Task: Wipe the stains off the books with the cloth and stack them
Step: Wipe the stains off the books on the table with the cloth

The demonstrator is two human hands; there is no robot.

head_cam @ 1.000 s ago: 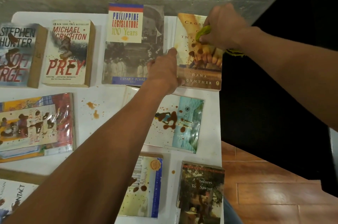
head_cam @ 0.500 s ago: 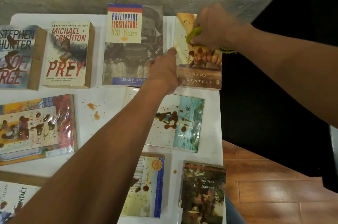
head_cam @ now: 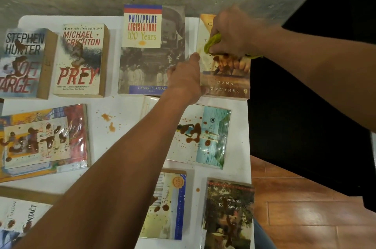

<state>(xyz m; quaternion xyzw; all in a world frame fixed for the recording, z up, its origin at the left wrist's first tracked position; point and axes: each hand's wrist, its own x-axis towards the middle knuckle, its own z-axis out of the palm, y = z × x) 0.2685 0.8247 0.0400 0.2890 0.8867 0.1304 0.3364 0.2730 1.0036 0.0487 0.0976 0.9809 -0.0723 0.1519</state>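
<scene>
Several stained books lie flat on a white table (head_cam: pixel 126 110). At the back right lies the Dana Gynther book (head_cam: pixel 227 83), with brown stains across its middle. My right hand (head_cam: pixel 234 33) grips a green cloth (head_cam: pixel 212 42) and presses it onto the upper part of that cover. My left hand (head_cam: pixel 186 79) holds the book's left edge near its lower corner, the thumb lying up along the edge. Brown blobs also mark the Prey book (head_cam: pixel 80 59), the Soft Target book (head_cam: pixel 22 63) and the pale blue book (head_cam: pixel 203 136) just in front.
The Philippine Legislature book (head_cam: pixel 150 49) lies next to my left hand. A plastic-wrapped book (head_cam: pixel 42 138), a Tom Sawyer book (head_cam: pixel 228 214) and others fill the near side. Sauce spots (head_cam: pixel 108 121) dot the table. A concrete wall stands behind; the table's right edge drops to wooden floor (head_cam: pixel 305 218).
My right hand has slid the green cloth leftward across the top of the Gynther cover. My left hand has stayed at the book's left edge.
</scene>
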